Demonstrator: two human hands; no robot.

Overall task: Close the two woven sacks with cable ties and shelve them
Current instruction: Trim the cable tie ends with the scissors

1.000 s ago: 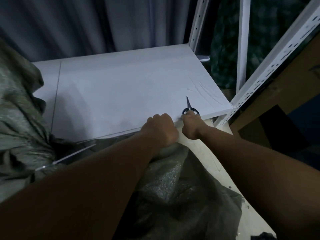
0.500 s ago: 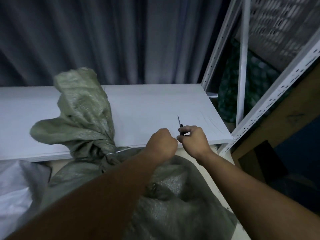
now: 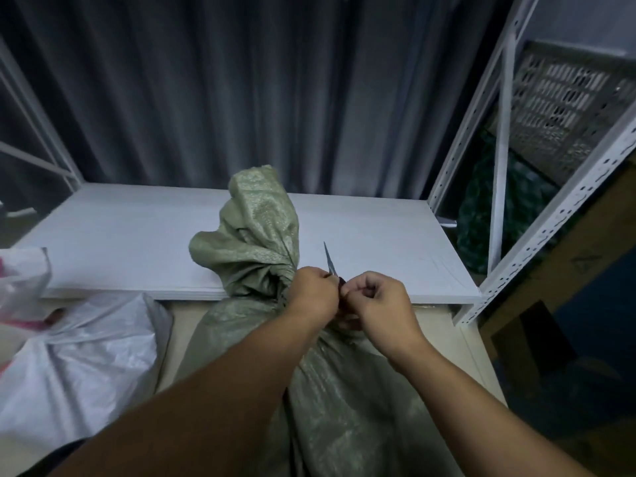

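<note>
A green woven sack [image 3: 256, 232] leans against the front edge of the white shelf board [image 3: 378, 235]. Its neck is cinched and its top flares above the board. My left hand [image 3: 311, 292] is a fist pressed against the right side of that neck; what it pinches is hidden. My right hand [image 3: 377, 299] is closed on small scissors [image 3: 329, 259], whose blades point up between my two hands. A white woven sack [image 3: 86, 356] lies slack on the floor at the left. No cable tie is visible.
White perforated rack uprights [image 3: 537, 235] rise at the right, with a dark green bundle [image 3: 481, 215] behind them. A grey curtain hangs behind the shelf. A translucent plastic bag [image 3: 20, 280] sits at the far left. A brown box [image 3: 564, 284] stands at the right.
My right hand lifted the scissors off the shelf board and brought them to my left fist. The view swung left, so the sack's tied neck is now beside my hands.
</note>
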